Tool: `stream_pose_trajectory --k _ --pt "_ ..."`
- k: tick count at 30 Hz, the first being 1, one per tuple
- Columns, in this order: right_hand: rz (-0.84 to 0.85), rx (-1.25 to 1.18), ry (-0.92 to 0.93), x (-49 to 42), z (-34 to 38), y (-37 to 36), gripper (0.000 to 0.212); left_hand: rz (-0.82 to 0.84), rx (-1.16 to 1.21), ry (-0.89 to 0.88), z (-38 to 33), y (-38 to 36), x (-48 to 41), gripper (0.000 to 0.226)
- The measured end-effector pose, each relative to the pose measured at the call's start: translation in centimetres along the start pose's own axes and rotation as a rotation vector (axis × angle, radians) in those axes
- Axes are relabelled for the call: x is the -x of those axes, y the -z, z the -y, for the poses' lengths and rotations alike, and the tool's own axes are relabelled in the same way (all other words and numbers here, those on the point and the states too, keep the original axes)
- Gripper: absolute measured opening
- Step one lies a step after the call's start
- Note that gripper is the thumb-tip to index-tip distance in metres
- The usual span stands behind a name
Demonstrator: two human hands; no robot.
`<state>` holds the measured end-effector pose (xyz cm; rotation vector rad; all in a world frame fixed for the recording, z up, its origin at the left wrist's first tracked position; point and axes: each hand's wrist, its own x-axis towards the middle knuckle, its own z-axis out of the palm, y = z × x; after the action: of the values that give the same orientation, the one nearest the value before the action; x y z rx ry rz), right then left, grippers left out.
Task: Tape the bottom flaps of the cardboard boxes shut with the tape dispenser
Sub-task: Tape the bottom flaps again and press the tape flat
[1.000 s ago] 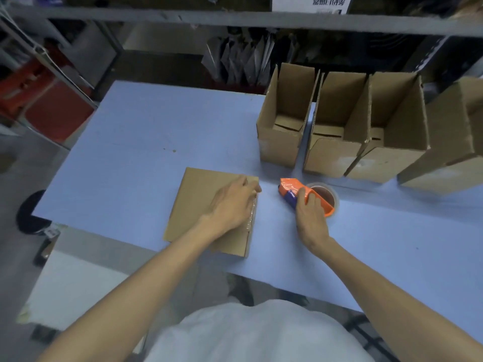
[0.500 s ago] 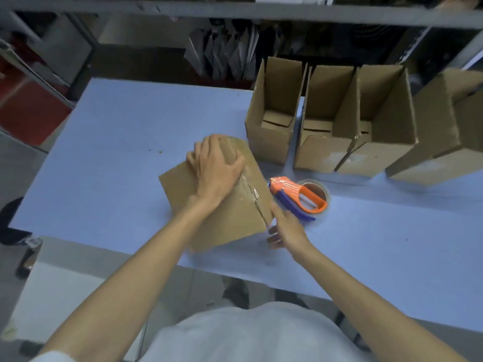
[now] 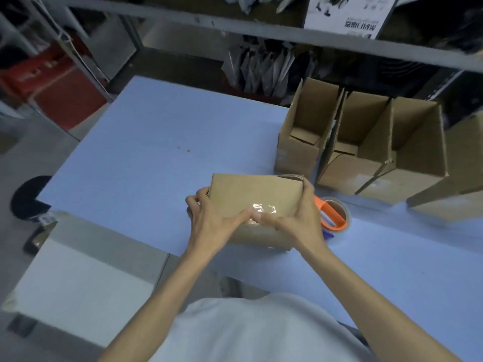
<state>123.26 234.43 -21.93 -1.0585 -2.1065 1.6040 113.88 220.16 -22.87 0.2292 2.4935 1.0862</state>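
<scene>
A small cardboard box (image 3: pixel 254 193) stands on the blue table (image 3: pixel 146 158) near its front edge, a strip of clear tape shining on its near side. My left hand (image 3: pixel 213 219) grips the box's left end, its thumb pressed on the tape. My right hand (image 3: pixel 295 218) grips the right end, thumb also on the tape, so both thumbs meet. The orange tape dispenser (image 3: pixel 333 214) with its roll lies on the table just right of my right hand, partly hidden behind it.
Several open cardboard boxes (image 3: pixel 366 150) stand in a row at the table's back right. A metal shelf rail (image 3: pixel 235 24) crosses above the far edge, with grey pouches (image 3: pixel 258 66) stacked behind. The floor and a dark stool (image 3: pixel 28 197) lie to the left.
My right hand left the tape dispenser lying on the table and took the box's right end. The box was lifted and turned from lying flat to standing, held by both hands.
</scene>
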Motion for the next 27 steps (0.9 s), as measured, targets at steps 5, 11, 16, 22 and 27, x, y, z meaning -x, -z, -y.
stream_pose_trajectory --k 5,11,16,22,27 --pt "-0.071 -0.066 -0.110 -0.9 -0.4 -0.2 0.059 0.041 0.101 0.011 -0.5 0.3 -0.1 0.080" --pt "-0.052 0.202 -0.197 -1.1 0.2 -0.2 0.087 0.071 0.084 0.026 -0.7 0.1 0.6 0.070" --pt "-0.043 -0.138 -0.219 -2.2 0.1 0.5 0.041 0.112 0.156 0.078 -1.1 1.1 -0.2 0.079" --pt "-0.073 0.546 0.209 -1.4 0.1 0.4 0.064 0.136 0.148 0.162 -1.5 1.2 -1.7 0.103" --pt "-0.035 0.443 0.736 -1.1 -0.1 0.1 0.019 -0.159 0.036 -0.352 -2.3 0.3 -1.6 0.052"
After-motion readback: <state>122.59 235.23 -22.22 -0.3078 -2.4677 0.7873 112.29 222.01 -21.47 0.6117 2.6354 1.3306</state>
